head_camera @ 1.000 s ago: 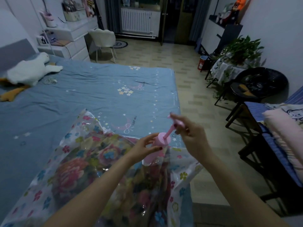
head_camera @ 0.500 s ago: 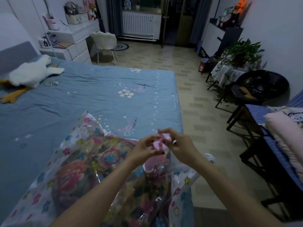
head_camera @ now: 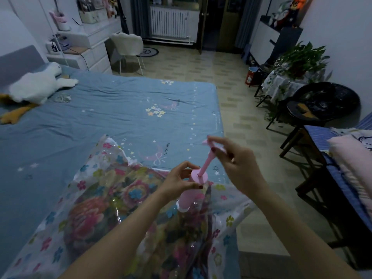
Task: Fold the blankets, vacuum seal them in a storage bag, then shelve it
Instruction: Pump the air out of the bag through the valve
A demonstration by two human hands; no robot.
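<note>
A clear storage bag [head_camera: 96, 198] printed with flowers lies on the near corner of the blue bed [head_camera: 100, 117], with a folded floral blanket [head_camera: 90, 220] inside it. A pink hand pump [head_camera: 188, 198] stands upright on the bag. My left hand [head_camera: 179, 179] grips the pump's cylinder just under its round top. My right hand [head_camera: 235, 164] holds the pump's handle, and the thin pink rod [head_camera: 207, 162] is drawn out between the two hands.
A white plush goose [head_camera: 36, 85] lies at the bed's head. Right of the bed are tiled floor [head_camera: 241, 125], a black round chair [head_camera: 322, 103], a plant table [head_camera: 291, 77] and a bench with folded pink bedding [head_camera: 354, 156]. A white desk [head_camera: 86, 51] and chair [head_camera: 127, 45] stand behind.
My right hand pushed the pump handle down to the cylinder half a second ago and has now pulled it back up and to the right. My left hand stayed on the cylinder.
</note>
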